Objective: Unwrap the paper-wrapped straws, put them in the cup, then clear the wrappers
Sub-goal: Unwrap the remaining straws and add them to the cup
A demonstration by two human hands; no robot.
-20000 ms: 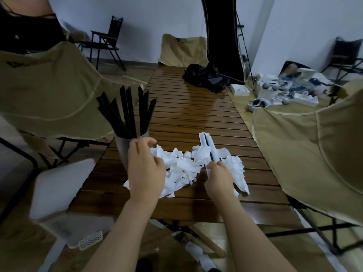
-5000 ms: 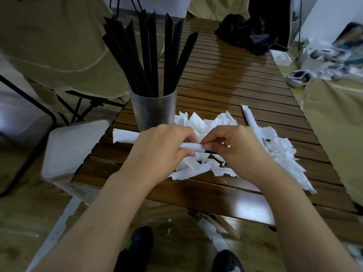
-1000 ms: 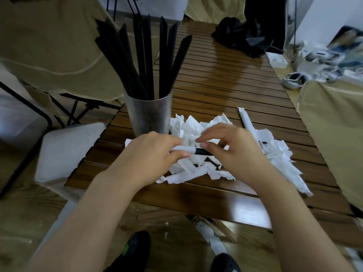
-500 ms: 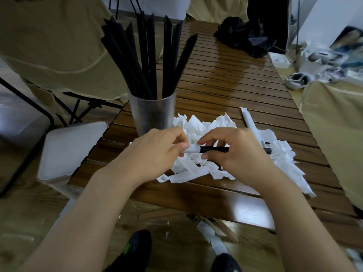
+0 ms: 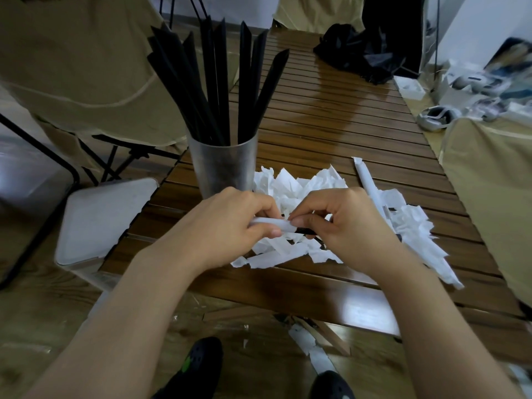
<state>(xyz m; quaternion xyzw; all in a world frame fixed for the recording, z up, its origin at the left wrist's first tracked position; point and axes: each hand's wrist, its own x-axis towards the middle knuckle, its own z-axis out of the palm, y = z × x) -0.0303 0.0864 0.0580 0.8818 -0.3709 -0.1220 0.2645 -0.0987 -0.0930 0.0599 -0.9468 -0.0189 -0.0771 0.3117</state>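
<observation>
Left hand (image 5: pixel 230 226) pinching a white paper wrapper (image 5: pixel 273 225), right hand (image 5: pixel 345 223) pinching the black straw (image 5: pixel 305 232) emerging from it, both just above a pile of torn wrappers (image 5: pixel 288 185). Just behind, a metal cup (image 5: pixel 223 165) packed with upright black straws (image 5: pixel 221 82). One still-wrapped straw (image 5: pixel 367 180) lying on the pile's right side. Underneath, a slatted wooden table (image 5: pixel 331 125); tan folding chairs (image 5: pixel 72 61) around.

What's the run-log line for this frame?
phase: unwrapping | left hand: grips wrapper | right hand: pinches straw | cup: holds black straws | one wrapped straw left
</observation>
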